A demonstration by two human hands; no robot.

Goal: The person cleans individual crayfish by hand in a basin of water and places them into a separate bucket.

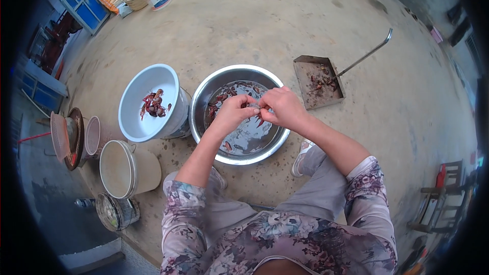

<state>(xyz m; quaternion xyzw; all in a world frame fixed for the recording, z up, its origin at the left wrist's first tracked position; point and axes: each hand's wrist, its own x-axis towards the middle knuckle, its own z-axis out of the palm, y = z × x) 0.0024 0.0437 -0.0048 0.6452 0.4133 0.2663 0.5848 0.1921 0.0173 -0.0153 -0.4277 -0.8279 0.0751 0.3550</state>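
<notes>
Above a wide metal basin (240, 161) of water and red crayfish, my left hand (237, 112) and my right hand (283, 107) meet at the fingertips. Between them they grip one crayfish (260, 116), its red claws hanging under the right fingers; the rest of it is mostly hidden by the fingers. More crayfish (218, 97) lie in the basin's water, chiefly along the far and left sides. Left of the basin, a pale blue plastic basin (130, 95) tilts on top of a bucket and holds a small heap of crayfish (154, 104).
A metal dustpan (311, 101) with a long handle and crayfish scraps lies on the concrete at the right. An off-white bucket (147, 172) and a smaller dirty bucket (130, 214) stand at the lower left. Wooden chairs (435, 206) are at the far right.
</notes>
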